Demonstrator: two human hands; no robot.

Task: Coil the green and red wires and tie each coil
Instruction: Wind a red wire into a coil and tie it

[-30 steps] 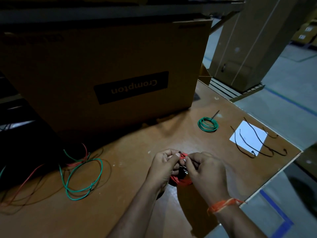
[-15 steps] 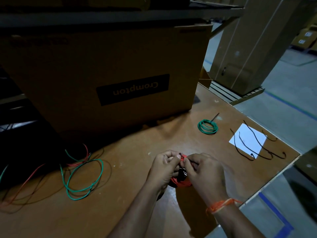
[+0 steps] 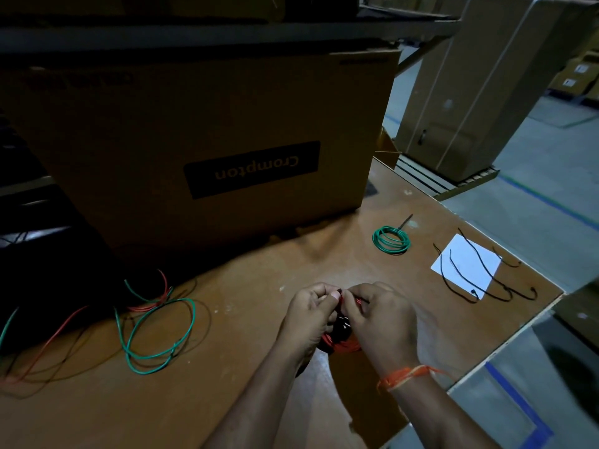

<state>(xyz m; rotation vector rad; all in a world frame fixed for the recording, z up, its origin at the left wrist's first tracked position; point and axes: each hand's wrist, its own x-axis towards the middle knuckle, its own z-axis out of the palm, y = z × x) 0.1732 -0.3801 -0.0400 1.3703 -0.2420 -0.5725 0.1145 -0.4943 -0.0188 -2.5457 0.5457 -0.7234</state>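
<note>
Low in the centre of the frame, left hand (image 3: 312,314) and right hand (image 3: 381,320) both pinch the red coil (image 3: 343,343) just above the surface (image 3: 259,286), fingers curled tight at its top: light, springy wire, best held where the turns bunch.

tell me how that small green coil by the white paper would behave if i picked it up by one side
The small green coil would probably lift as one ring: its loops lie tightly together and a dark tie end sticks out at its far side. It looks thin, so likely light, sagging a little rather than staying rigid. Lying flat on the table, it seems unlikely to roll.
</note>
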